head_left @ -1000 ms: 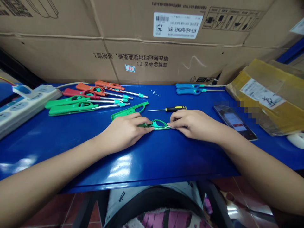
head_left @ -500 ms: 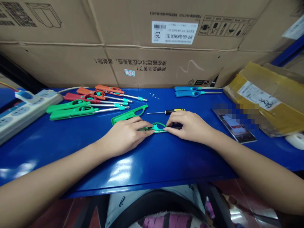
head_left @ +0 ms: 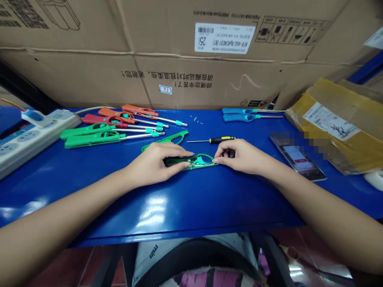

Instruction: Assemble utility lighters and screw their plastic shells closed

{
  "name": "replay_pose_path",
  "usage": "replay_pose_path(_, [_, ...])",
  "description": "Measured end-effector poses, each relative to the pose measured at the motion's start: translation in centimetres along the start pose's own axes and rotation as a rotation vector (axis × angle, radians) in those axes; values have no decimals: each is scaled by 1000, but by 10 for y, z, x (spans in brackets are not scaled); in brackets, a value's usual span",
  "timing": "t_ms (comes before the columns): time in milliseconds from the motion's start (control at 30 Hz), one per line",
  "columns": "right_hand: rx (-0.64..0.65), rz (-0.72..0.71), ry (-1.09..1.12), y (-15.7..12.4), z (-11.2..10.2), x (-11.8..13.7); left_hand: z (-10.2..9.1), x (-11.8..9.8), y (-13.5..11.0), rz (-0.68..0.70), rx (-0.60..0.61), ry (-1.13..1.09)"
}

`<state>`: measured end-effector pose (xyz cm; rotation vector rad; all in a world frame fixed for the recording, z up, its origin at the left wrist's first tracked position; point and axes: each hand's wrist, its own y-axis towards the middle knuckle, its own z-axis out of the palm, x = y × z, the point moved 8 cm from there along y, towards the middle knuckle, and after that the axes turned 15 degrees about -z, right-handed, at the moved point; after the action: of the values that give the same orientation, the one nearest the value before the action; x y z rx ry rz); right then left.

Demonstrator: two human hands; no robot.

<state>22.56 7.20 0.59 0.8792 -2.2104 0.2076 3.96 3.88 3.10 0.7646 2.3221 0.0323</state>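
An opened green lighter body (head_left: 194, 161) lies flat on the blue table (head_left: 194, 199), its inner parts showing. My left hand (head_left: 155, 163) grips its handle end, fingers curled round it. My right hand (head_left: 239, 156) pinches its front end with thumb and fingertips. Just behind my left hand lies a loose green half-shell (head_left: 167, 139). A small black-and-yellow screwdriver (head_left: 212, 140) rests behind the lighter body, near my right hand.
Several green, red and orange long-nosed lighters (head_left: 113, 127) lie at back left beside a white power strip (head_left: 26, 135). Two blue lighters (head_left: 248, 114) sit at back right. A phone (head_left: 299, 157) and a yellow parcel (head_left: 338, 123) lie at right; cardboard boxes (head_left: 191, 52) wall the back.
The lighter body now shows more of its length between my hands. My left hand has slid back along the handle; my right hand stays pinched at the front end.
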Motion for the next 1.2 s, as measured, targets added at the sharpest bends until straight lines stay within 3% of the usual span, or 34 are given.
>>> replay_pose_path(200, [16,-2,-23,-2,-2,-4,6,16,8,-68,179,-109])
replay_pose_path(333, [24,4,-28,-2,-2,-4,9,21,9,-93,222,-118])
replay_pose_path(700, [43,17,-31,-1,-3,-9,-5,22,7,-121,438,-37])
replay_pose_path(900, [33,12,-33,0,-3,-6,-5,16,6,-88,393,-29])
replay_pose_path(1067, [28,0,-52,-1,-3,-2,2,4,4,-35,212,56])
replay_pose_path(1200, [31,11,-47,-1,-1,-2,13,3,3,-32,173,76])
